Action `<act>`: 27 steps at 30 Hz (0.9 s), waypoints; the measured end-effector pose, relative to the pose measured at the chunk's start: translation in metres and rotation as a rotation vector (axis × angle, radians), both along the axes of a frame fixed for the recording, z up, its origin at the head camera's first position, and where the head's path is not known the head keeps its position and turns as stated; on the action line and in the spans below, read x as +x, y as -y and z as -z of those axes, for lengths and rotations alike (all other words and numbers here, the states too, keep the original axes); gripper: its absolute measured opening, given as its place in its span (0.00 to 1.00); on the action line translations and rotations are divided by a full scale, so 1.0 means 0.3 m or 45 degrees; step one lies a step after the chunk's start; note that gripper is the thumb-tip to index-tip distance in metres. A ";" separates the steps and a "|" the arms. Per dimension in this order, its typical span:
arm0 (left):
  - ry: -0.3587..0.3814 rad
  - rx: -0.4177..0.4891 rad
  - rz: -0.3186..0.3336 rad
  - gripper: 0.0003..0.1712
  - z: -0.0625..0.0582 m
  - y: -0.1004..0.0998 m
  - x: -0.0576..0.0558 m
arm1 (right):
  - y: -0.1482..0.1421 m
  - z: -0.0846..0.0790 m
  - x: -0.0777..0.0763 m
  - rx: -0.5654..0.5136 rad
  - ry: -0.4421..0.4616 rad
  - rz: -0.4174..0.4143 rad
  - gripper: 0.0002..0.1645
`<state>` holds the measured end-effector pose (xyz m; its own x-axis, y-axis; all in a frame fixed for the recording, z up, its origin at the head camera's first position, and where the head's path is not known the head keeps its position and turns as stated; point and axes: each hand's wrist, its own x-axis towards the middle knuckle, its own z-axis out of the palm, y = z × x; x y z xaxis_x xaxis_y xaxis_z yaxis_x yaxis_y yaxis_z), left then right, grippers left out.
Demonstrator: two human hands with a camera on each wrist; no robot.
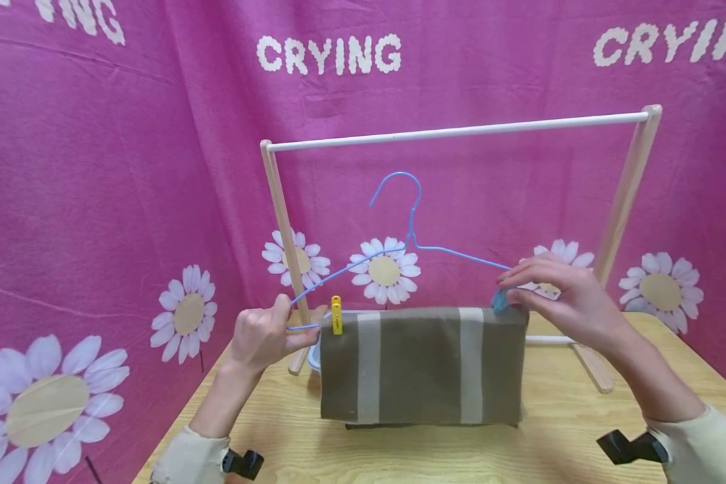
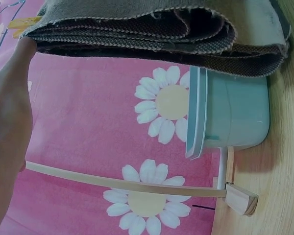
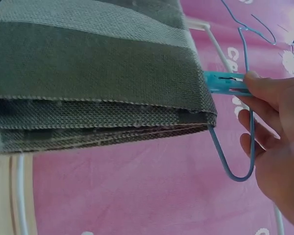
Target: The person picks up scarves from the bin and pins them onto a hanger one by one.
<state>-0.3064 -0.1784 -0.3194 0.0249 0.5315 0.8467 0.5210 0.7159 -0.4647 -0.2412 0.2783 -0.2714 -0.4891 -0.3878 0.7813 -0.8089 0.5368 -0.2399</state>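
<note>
A blue wire hanger (image 1: 411, 218) is held up over the table, its hook pointing upward. Over its bottom bar hangs a folded brown cloth (image 1: 420, 363) with pale stripes, layered at the sides. My left hand (image 1: 260, 339) grips the hanger's left end, the thumb close to the cloth's corner. Just right of that hand, a yellow clothespin (image 1: 337, 316) sits on the cloth's top edge. With thumb and fingers, my right hand (image 1: 571, 299) pinches a teal clothespin (image 3: 228, 82) at the cloth's top right corner. Beside it the hanger's right end loop passes by my fingers.
Behind the cloth stands a drying rack with a white rod (image 1: 460, 133) and wooden legs. A pale blue-green plastic tub (image 2: 240, 107) rests on the wooden table (image 1: 556, 403), mostly hidden by the cloth in the head view. A pink flowered curtain (image 1: 218, 87) surrounds the table.
</note>
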 end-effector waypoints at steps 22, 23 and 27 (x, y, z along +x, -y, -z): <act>-0.048 -0.036 -0.011 0.34 -0.016 -0.010 0.000 | 0.005 -0.007 -0.047 0.336 -0.330 -0.104 0.05; -0.043 -0.037 -0.012 0.34 -0.015 -0.009 -0.003 | 0.003 -0.005 -0.049 0.336 -0.337 -0.107 0.07; 0.004 -0.020 -0.017 0.35 -0.002 0.001 -0.009 | -0.011 0.013 -0.051 0.294 -0.323 -0.113 0.25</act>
